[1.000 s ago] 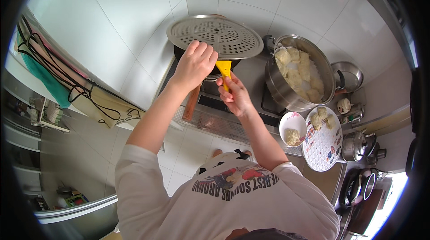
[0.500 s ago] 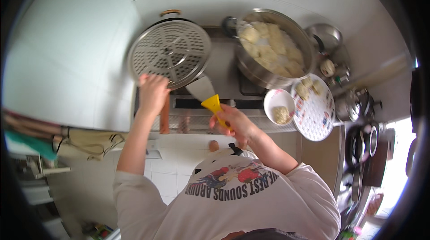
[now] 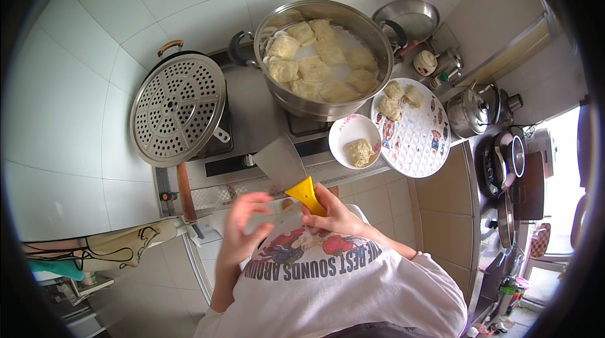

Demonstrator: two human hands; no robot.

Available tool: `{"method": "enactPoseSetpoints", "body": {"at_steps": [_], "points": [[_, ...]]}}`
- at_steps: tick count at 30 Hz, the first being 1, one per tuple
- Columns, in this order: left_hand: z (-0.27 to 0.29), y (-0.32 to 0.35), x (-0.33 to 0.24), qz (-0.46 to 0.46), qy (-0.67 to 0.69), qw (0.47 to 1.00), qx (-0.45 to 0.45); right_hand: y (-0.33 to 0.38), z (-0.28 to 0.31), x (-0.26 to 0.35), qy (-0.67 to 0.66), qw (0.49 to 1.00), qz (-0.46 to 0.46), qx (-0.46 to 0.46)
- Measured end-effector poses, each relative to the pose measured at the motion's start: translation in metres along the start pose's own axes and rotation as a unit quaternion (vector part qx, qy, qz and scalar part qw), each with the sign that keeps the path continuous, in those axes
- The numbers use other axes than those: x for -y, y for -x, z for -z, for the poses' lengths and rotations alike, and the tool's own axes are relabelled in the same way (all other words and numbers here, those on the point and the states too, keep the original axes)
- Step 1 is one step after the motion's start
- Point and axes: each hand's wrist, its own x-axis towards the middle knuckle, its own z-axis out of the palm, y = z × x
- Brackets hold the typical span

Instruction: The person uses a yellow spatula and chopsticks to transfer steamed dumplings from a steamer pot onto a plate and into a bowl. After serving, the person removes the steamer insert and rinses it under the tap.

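My right hand grips the yellow handle of a scraper, its wide flat blade pointing up and left over the stove's front edge. My left hand is off to the scraper's left, slightly blurred, fingers apart and holding nothing. A perforated steel steamer plate lies over a wooden-handled pan on the left burner. At the centre back stands a large steel pot holding several pale, doughy pieces. A white bowl in front of it contains one more such piece.
Right of the bowl is a white patterned plate with a few pale pieces. Behind it are a steel pan and small jars. A kettle and stacked pans line the right counter. Tiled wall closes off the back.
My left hand has let go of the steamer plate's edge and drawn back toward my body. My right hand has also come nearer me with the scraper. The view has shifted.
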Motion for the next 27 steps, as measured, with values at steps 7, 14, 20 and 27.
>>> {"method": "enactPoseSetpoints", "body": {"at_steps": [7,14,20,27], "points": [[-0.073,-0.043,0.038,0.042,0.025,0.995,0.088,-0.007,0.029,0.017,0.162,0.977,0.091,-0.104],[-0.123,-0.068,0.039,0.002,0.005,0.991,0.137,0.036,0.070,0.021,0.138,0.956,0.198,-0.166],[-0.176,-0.077,0.059,0.090,0.028,0.930,0.355,0.112,0.071,-0.016,0.088,0.903,0.178,-0.381],[-0.255,-0.028,0.092,0.201,0.036,0.692,0.692,0.220,0.002,-0.082,-0.105,0.726,0.310,-0.604]]}}
